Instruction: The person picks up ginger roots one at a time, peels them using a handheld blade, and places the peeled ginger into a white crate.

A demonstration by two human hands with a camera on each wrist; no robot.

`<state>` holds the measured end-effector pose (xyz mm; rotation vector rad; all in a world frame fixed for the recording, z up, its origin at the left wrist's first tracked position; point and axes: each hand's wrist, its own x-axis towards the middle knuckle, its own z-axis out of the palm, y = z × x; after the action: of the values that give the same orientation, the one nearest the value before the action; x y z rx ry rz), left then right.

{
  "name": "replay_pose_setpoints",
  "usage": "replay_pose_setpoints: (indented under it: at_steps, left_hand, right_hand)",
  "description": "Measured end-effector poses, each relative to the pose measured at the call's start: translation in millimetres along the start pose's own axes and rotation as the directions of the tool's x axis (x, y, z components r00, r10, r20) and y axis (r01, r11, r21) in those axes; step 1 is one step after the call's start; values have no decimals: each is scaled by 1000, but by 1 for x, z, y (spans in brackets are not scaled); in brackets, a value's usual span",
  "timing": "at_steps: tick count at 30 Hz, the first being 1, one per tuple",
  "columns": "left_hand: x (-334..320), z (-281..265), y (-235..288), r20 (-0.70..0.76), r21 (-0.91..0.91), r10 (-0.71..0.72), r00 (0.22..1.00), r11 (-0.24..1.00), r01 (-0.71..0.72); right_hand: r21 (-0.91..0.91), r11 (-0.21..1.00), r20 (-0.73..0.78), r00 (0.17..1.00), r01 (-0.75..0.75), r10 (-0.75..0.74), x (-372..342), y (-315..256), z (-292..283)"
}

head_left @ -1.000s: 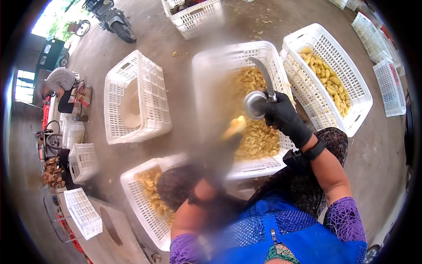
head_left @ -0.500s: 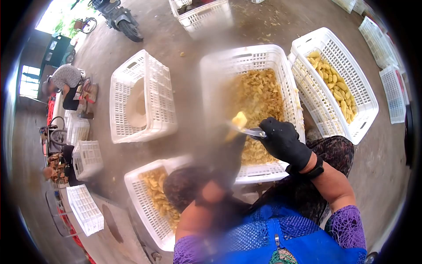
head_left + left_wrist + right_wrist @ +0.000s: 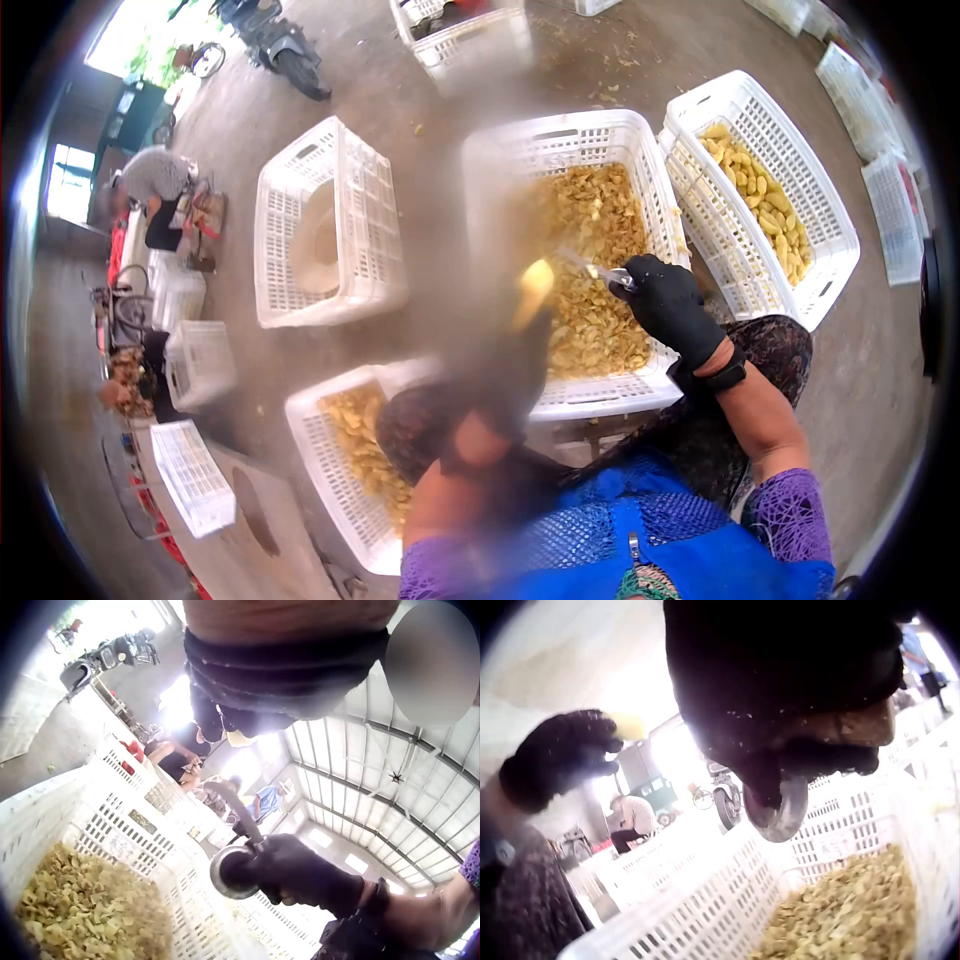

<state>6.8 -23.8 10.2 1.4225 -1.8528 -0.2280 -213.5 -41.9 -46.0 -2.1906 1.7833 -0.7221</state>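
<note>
My left hand (image 3: pixel 505 345), black-gloved and blurred in the head view, pinches a pale yellow oblong piece (image 3: pixel 535 285) over the crate of shavings. My right hand (image 3: pixel 672 305), also gloved, grips a curved knife (image 3: pixel 606 275) whose blade points left toward that piece. In the left wrist view the curved blade (image 3: pixel 240 806) rises above the fist beside a round metal cup or ring (image 3: pixel 231 871). The right wrist view shows the yellow piece (image 3: pixel 628 727) jutting from the left fingers. Below both hands, a white crate (image 3: pixel 600 398) holds thin yellow-brown shavings (image 3: pixel 600 330).
A crate (image 3: pixel 690 225) with whole yellow pieces (image 3: pixel 765 200) adjoins on the right. Another crate (image 3: pixel 315 440) of yellow pieces stands by the left knee. Farther left is a white crate (image 3: pixel 370 225) with a round tan item inside. People and a motorbike (image 3: pixel 270 45) are behind.
The right hand has turned the knife from blade up to pointing left at the yellow piece. The left hand still holds the piece, now tilted more upright. The head view has shifted slightly.
</note>
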Motion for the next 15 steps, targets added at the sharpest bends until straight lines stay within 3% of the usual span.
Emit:
replay_pose_setpoints:
  at_steps: [2, 6, 8, 9, 11, 13, 15]
  left_hand:
    - [0, 2, 0, 21, -160, 21, 1000, 987, -17]
    - [-1, 4, 5, 10, -81, -59, 998, 995, 60]
    - [-2, 5, 5, 51, -65, -108, 993, 992, 112]
    - [-3, 6, 6, 49, -64, -112, 993, 991, 115]
    - [-4, 8, 8, 76, 141, 55, 996, 988, -66]
    - [-2, 10, 8, 79, 64, 41, 996, 997, -46]
    - [-1, 10, 9, 78, -9, 21, 997, 1000, -20]
  right_hand:
    - [61, 998, -31, 999, -13, 14, 6, -12, -13]
    - [271, 963, -96, 995, 3, 23, 7, -25, -17]
    - [397, 896, -241, 964, 201, -109, 4, -25, -7]
    - [397, 895, -238, 965, 203, -113, 2, -25, -7]
    - [235, 953, -84, 981, 189, -173, 4, -39, -18]
    - [200, 948, -92, 968, 248, -234, 2, -40, -19]
    - [358, 922, -63, 989, 148, -135, -1, -36, -14]
